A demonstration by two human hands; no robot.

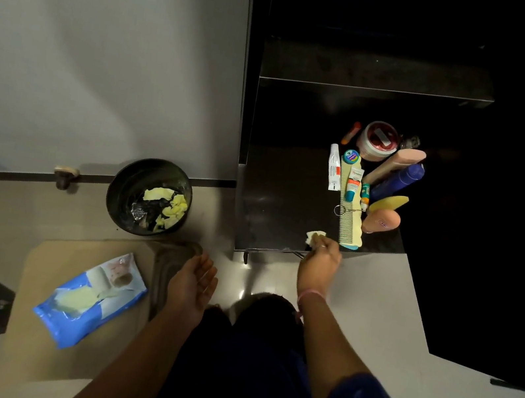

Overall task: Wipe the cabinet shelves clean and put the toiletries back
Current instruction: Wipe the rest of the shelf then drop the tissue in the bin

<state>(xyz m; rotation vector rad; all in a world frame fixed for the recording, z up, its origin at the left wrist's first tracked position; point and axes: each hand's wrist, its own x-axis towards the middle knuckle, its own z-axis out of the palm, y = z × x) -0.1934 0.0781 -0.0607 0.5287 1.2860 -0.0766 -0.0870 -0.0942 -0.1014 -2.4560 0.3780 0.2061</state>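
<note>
My right hand (320, 257) pinches a small crumpled wet wipe (314, 235) against the front edge of the dark lower cabinet shelf (273, 207). Toiletries lie grouped on the right of that shelf: a red-lidded jar (378, 141), a white tube (333, 170), a pale comb (350, 213), a blue bottle (399, 181), a peach bottle (382, 220) and small tubes. My left hand (195, 281) hovers open, palm up, over the floor, holding nothing. A dark upper shelf (376, 73) sits bare above.
A round black bin (126, 193) holding several used yellowish wipes stands left of the cabinet. A blue wet-wipe pack (91, 302) lies on a floor mat (48, 267) at the left. The pale cabinet door (105, 51) stands at left. My knees fill the bottom centre.
</note>
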